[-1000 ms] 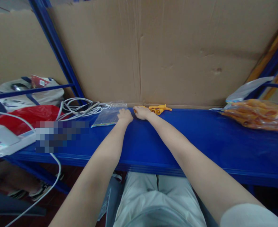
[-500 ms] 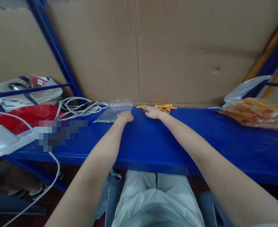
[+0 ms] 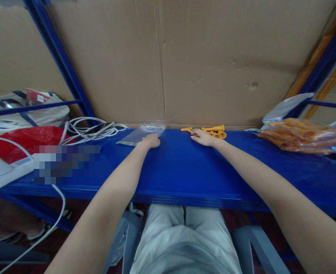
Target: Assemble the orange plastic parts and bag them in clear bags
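My left hand (image 3: 151, 141) is at the right part of a clear plastic bag (image 3: 133, 136) lying flat on the blue table (image 3: 173, 171). Its fingers bend down onto the bag, and their tips are hard to make out. Farther right, my right hand (image 3: 203, 137) lies cupped over a small group of yellow plastic pieces (image 3: 213, 128) with flared, funnel-like ends. Thumb and forefinger are apart there. One yellow piece (image 3: 186, 129) pokes out to the left of the fingertips, and others are partly hidden behind the hand.
A clear bag of orange-yellow pieces (image 3: 299, 135) lies at the right. White cables (image 3: 96, 127), a red bag (image 3: 27, 139), a white power strip (image 3: 10, 175) and a cloth bag (image 3: 48, 114) crowd the left. A cardboard wall (image 3: 213, 68) stands behind the table.
My right hand and the yellow pieces have shifted to the right, and more flared ends show. The clear bag has slid slightly right with my left hand. The view has turned a little right.
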`<control>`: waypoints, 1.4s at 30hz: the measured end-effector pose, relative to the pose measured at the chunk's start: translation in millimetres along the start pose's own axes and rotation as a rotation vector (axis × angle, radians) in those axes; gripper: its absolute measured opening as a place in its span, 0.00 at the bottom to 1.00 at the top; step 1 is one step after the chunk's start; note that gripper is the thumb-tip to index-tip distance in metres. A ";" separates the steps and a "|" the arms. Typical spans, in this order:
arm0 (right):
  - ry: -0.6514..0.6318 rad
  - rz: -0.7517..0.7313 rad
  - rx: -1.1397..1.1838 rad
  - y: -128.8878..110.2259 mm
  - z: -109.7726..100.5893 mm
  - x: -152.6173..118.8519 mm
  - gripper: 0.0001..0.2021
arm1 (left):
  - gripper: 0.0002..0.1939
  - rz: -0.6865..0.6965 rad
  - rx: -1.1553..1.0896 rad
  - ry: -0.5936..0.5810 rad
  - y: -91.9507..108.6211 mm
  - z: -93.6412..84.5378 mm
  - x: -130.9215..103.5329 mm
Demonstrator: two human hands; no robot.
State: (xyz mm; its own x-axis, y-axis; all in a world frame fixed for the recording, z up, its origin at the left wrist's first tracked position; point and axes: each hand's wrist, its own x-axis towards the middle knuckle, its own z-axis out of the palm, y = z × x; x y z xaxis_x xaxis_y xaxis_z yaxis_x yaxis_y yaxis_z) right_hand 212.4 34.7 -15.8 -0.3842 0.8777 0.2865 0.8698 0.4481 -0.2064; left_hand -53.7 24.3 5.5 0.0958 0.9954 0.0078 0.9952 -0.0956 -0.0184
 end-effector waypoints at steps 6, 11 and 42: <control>0.042 0.047 -0.016 28.7 -11.8 -26.0 0.16 | 0.26 0.121 -0.032 0.018 -0.9 4.4 6.7; 0.026 0.170 -0.232 16.5 -18.2 -34.4 0.18 | 0.25 0.207 -0.042 0.012 3.8 2.5 4.7; -0.059 0.180 -0.313 -40.4 -18.2 -32.4 0.19 | 0.19 0.522 -0.354 -0.009 44.2 -10.0 -20.9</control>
State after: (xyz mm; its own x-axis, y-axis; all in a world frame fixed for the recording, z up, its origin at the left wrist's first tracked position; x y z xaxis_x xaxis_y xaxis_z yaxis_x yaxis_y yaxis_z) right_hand 195.3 -15.0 0.3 -0.2251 0.9502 0.2154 0.9743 0.2195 0.0501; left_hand -11.5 -0.8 14.6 0.5719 0.8165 0.0789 0.7631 -0.5648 0.3141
